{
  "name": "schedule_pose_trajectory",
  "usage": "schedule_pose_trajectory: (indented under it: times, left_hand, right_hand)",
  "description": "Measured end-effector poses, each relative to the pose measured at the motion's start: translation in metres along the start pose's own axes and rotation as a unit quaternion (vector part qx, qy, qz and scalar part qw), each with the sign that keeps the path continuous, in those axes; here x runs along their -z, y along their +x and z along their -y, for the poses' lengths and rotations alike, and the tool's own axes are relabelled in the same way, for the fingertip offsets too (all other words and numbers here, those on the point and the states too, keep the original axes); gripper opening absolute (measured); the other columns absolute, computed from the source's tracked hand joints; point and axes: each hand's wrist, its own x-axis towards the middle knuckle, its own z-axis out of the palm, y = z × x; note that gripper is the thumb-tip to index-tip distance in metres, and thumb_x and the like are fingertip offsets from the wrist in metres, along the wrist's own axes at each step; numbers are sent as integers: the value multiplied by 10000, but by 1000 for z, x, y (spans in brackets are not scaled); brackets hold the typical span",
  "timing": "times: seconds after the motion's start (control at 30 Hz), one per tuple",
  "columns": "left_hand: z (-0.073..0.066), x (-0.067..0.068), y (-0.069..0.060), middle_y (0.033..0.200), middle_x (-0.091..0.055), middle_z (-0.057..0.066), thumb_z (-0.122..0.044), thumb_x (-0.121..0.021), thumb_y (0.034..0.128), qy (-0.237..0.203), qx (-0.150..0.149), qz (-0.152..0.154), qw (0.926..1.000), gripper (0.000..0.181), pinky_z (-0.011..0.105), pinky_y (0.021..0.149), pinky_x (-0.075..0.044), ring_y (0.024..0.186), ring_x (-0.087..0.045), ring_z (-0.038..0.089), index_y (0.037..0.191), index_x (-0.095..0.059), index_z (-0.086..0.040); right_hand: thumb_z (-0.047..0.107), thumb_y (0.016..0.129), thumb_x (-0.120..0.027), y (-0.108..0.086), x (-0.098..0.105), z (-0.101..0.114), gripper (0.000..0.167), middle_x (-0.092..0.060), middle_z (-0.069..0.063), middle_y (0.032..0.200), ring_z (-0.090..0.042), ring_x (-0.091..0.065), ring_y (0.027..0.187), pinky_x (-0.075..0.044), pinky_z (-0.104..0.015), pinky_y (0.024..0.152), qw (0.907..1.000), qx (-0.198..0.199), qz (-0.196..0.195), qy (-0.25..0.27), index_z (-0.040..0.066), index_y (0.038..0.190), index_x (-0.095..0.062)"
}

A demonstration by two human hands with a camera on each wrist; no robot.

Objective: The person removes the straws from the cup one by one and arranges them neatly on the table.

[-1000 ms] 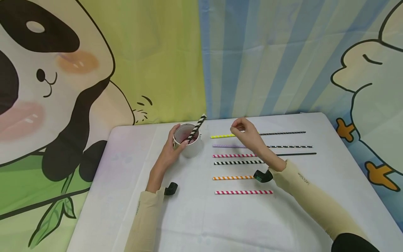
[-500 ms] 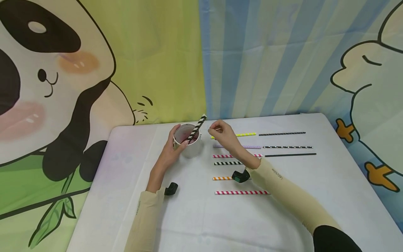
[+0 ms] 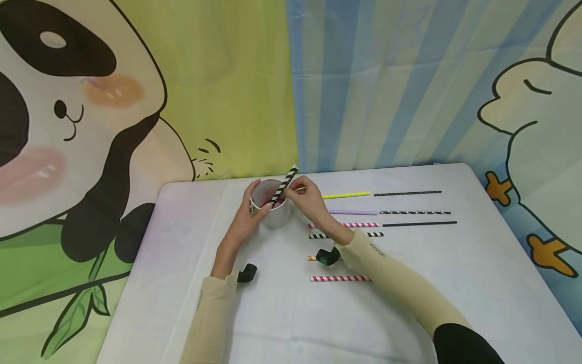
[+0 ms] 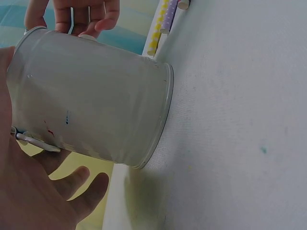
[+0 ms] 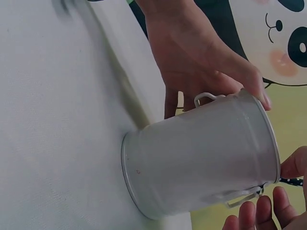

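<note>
A small white metal pail (image 3: pixel 277 220) with side loops stands upright on the table. My left hand (image 3: pixel 247 218) grips its left side, the thumb at the front rim. Black-and-white paper straws (image 3: pixel 284 186) lean in the pail, their upper ends above the rim. My right hand (image 3: pixel 311 201) is at the pail's right rim, thumb and forefinger pinching about the straws there. The right wrist view shows a dotted black straw (image 5: pixel 292 182) between that hand's thumb and fingers. Its other fingers (image 5: pixel 264 211) are curled beside the pail's loop. Inside the pail, the straws' lower ends are hidden.
Right of the pail lie a yellow straw (image 3: pixel 346 195), a purple one (image 3: pixel 352 212), a pink-striped one (image 3: pixel 359 225) and a red-striped one (image 3: pixel 341 278). Thin dark sticks (image 3: pixel 407 193) lie farther right. My right forearm covers part of the row. Printed cloth (image 3: pixel 245 91) hangs behind the table.
My right hand has moved left from above the yellow straw to the pail's rim and the straws leaning in it. My left hand and the pail have stayed in place.
</note>
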Motion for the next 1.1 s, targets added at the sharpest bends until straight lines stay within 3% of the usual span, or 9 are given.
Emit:
schedule_pose_trajectory:
  times: [0.43, 0.73, 1.1]
  left_hand:
    - [2, 0, 2, 1595, -351, 29, -465, -630, 962, -19, -33, -12, 10000, 733, 619, 1171, -261, 1472, -337, 289, 1528, -171, -545]
    - [0, 1, 4, 1622, -319, 102, -329, -613, 987, -46, 85, 84, 9999, 751, 645, 1180, -221, 1497, -291, 353, 1598, -177, -336]
    - [3, 0, 1, 1599, -367, 29, -460, -617, 964, 42, -201, -75, 9998, 715, 645, 1172, -238, 1494, -309, 303, 1536, -192, -518]
  right_hand:
    - [174, 920, -682, 4, -7, -4, 186, -636, -91, 1032, -206, -622, 949, -480, -252, 774, 9997, 161, -169, 93, 34, 1021, -611]
    - [151, 916, -674, 5, -8, -4, 181, -634, -99, 1034, -225, -620, 969, -485, -269, 814, 9995, 231, -199, 127, 28, 1029, -603]
    - [113, 928, -663, 6, -10, -6, 204, -626, -173, 1057, -306, -598, 1016, -464, -380, 952, 9976, 457, -206, 482, -32, 1063, -611]
